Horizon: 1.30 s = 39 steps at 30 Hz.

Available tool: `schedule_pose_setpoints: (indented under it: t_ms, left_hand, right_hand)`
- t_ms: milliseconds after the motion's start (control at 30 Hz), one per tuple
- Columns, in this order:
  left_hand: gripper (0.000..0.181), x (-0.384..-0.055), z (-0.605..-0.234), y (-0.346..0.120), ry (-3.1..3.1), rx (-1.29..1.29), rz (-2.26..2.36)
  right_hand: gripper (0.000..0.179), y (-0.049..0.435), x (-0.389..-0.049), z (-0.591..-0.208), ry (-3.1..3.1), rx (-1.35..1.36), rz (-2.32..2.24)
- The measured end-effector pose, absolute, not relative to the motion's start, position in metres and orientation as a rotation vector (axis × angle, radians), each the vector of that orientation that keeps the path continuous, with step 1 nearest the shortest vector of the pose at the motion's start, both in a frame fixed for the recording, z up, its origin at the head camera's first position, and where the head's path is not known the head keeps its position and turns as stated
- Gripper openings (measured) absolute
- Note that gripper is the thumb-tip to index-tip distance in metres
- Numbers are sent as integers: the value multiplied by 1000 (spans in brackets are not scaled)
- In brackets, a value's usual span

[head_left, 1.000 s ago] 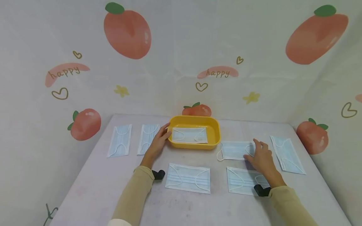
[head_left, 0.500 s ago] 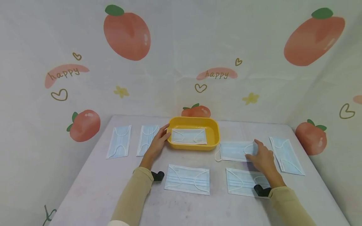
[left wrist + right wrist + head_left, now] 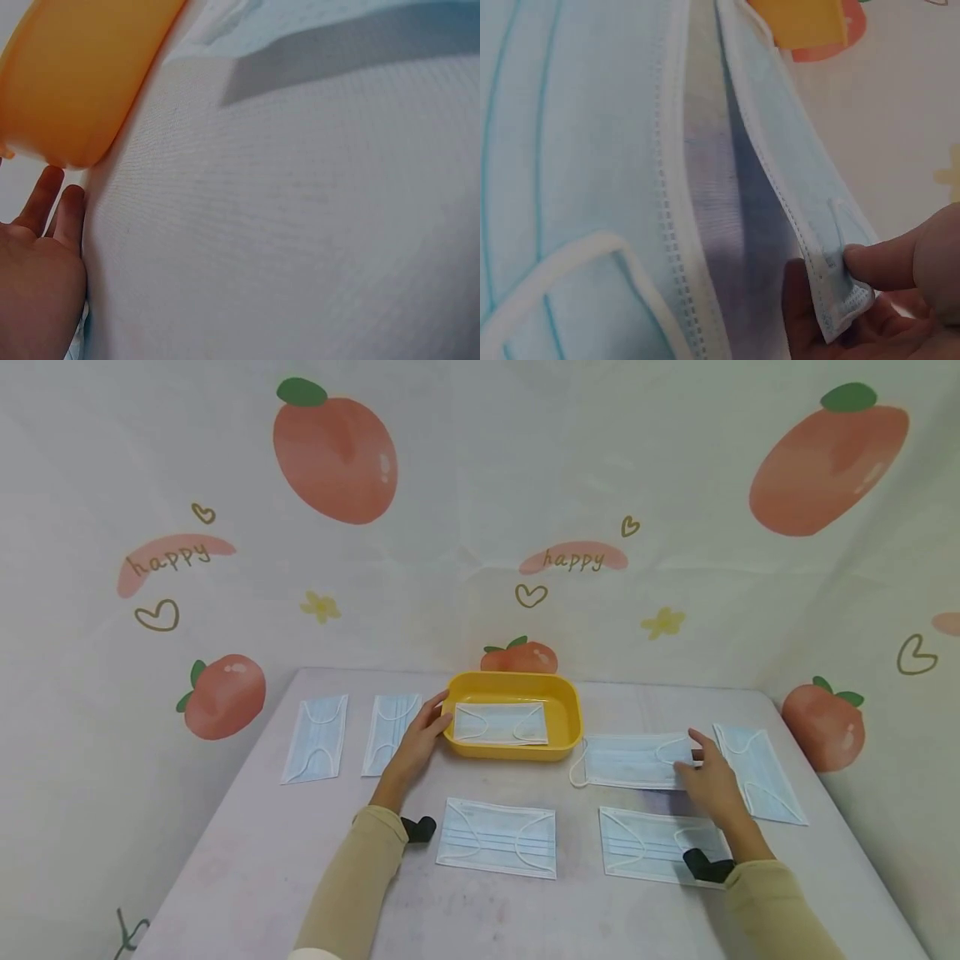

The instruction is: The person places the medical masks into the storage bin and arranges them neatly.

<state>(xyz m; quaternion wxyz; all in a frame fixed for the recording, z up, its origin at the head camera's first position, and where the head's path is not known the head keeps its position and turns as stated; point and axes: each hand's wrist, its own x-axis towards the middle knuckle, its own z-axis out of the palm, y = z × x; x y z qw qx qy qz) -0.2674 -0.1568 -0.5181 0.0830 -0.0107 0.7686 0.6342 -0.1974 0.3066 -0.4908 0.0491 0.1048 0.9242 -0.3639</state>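
Note:
My right hand [image 3: 712, 779] pinches the right end of a light blue face mask [image 3: 633, 761], thumb on one side and fingers behind in the right wrist view. That end is lifted off the table; an ear loop hangs loose at the mask's left end, beside the yellow tray [image 3: 512, 752]. Inside the tray lies another face mask [image 3: 501, 723]. At the tray's left end my left hand [image 3: 416, 745] touches the wall with its fingertips; in the left wrist view its fingers [image 3: 43, 199] look nearly straight.
Two face masks lie in front, a middle mask [image 3: 497, 837] and a right one [image 3: 660, 847] partly under my right wrist. A tilted mask [image 3: 761, 774] is at the right. Two upright masks, one far left [image 3: 315, 739], lie left of the tray. A printed cloth [image 3: 450, 460] hangs behind.
My right hand has shifted slightly right along the mask and now pinches its end, which has risen from the table. The left hand and the tray stay in place.

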Motion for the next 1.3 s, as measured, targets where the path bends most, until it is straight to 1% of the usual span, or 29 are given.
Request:
schedule_pose_setpoints:
  t_ms: [133,533,767,900,1167,1300]
  left_hand:
    - [51,-267,-519,-157,2307,-32,1892]
    - [49,-268,-520,-157,2332,-37,1880]
    - [48,-269,-519,-157,2317,-43,1896]
    - [49,-269,-520,-156,2320,-31,1897]
    - [49,-268,-520,-156,2332,-42,1879]
    - [50,-267,-519,-156,2330,-46,1876]
  right_hand:
    - [66,310,-197,-487,2752,368,-1191]
    - [58,314,-194,-477,2581,352,-1503]
    - [66,319,-192,-462,2552,319,-1561]
    - [67,321,-192,-453,2555,300,-1604]
    - [71,322,-191,-437,2478,326,-1770]
    - [72,323,-191,-429,2357,312,-1941]
